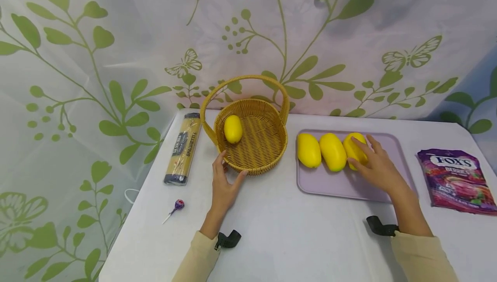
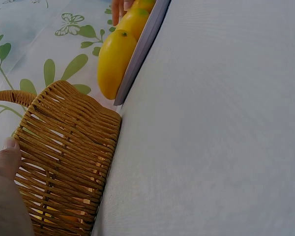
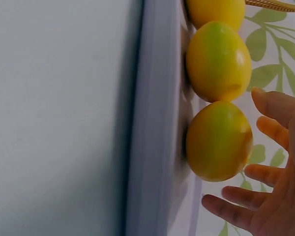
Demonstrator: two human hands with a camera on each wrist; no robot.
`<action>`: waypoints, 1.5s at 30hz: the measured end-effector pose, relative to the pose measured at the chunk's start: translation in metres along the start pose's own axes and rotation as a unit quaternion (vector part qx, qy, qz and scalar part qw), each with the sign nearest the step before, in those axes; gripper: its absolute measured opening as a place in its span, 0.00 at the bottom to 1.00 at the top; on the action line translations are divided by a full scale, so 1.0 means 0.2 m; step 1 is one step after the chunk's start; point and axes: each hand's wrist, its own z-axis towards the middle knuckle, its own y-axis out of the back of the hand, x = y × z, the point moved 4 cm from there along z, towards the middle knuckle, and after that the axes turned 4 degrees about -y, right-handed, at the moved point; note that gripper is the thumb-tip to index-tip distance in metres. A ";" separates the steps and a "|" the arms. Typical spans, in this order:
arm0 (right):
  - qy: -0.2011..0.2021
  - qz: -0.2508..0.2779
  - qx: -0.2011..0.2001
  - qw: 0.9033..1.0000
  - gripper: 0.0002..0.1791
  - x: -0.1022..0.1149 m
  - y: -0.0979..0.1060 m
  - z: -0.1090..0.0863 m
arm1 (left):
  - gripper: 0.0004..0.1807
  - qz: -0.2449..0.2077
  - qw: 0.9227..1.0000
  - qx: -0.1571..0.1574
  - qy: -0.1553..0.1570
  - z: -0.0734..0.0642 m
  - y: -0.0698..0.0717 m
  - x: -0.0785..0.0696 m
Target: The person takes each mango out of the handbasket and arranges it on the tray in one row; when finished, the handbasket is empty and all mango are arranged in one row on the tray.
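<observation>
On a lilac tray (image 1: 334,189), three yellow mangoes lie in a row: a left mango (image 1: 309,150), a middle mango (image 1: 333,151) and a right mango (image 1: 354,148). My right hand (image 1: 378,167) is over the right mango, its fingers spread. In the right wrist view a gap shows between those fingers and the mango (image 3: 219,141). A round wicker basket (image 1: 254,167) with a tall handle holds one more yellow mango (image 1: 233,129). My left hand (image 1: 225,189) touches the basket's front left side, fingers extended and thumb apart. The left wrist view shows its thumb (image 2: 9,155) against the woven wall.
A pack of spaghetti (image 1: 182,148) lies left of the basket, with a wrapped lollipop (image 1: 178,205) nearer the front. Right of the tray is a purple Fox's candy bag (image 1: 458,180). A leaf-patterned curtain (image 1: 248,23) hangs behind the white table (image 1: 279,234).
</observation>
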 end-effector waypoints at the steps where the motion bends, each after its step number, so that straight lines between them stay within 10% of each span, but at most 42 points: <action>1: 0.000 -0.002 -0.004 1.000 0.36 0.00 0.01 0.00 | 0.47 0.000 1.000 -0.001 -0.001 0.00 0.00 0.00; 18: 0.019 0.003 -0.004 1.000 0.36 0.10 0.04 0.01 | 0.47 0.000 1.000 0.002 0.005 0.00 0.00 0.00; 27: 0.091 -0.006 -0.029 0.995 0.33 0.29 0.02 0.03 | 0.47 0.002 1.000 -0.002 0.000 -0.01 0.00 0.00; 45: 0.215 -0.009 0.017 0.976 0.32 0.67 -0.25 0.04 | 0.47 0.003 1.000 -0.002 -0.002 0.00 0.00 0.00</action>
